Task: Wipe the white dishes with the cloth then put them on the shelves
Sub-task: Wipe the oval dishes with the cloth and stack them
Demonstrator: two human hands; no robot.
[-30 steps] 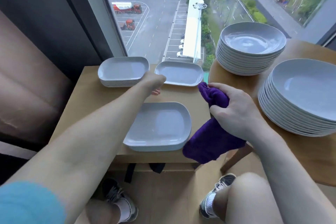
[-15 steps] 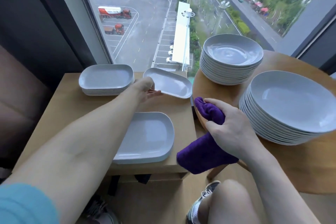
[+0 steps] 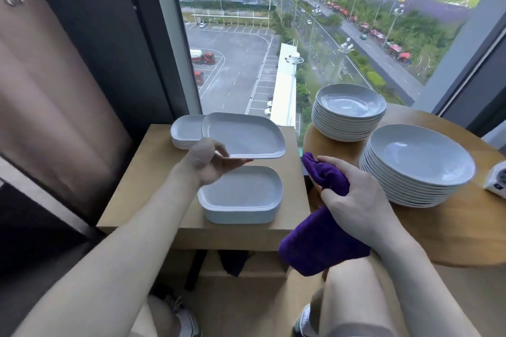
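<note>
Closest on my feed, my right hand [image 3: 356,200] is curled firmly around the purple cloth [image 3: 320,243]. I grip it near the middle, so one bunched end sticks up past my thumb and the rest hangs down in front of the square table [image 3: 137,200]. Just left of the cloth, the near dish [image 3: 241,194], white and rectangular, sits on the front part of that table; I cannot tell whether it is one deep dish or a short stack. Above it, my left hand [image 3: 205,164] pinches the raised dish [image 3: 246,137] by its near-left rim, thumb on top and fingers beneath. The dish is roughly level and clear of the table. Behind it, at the table's far left, stands the far stack of rectangular dishes [image 3: 186,131]. To the right, the round table [image 3: 451,227] carries the near stack of plates [image 3: 419,161] and the far stack of plates [image 3: 350,109], set apart. A small white device [image 3: 497,182] sits at the frame's edge. Beyond everything is the window [image 3: 246,63].
</note>
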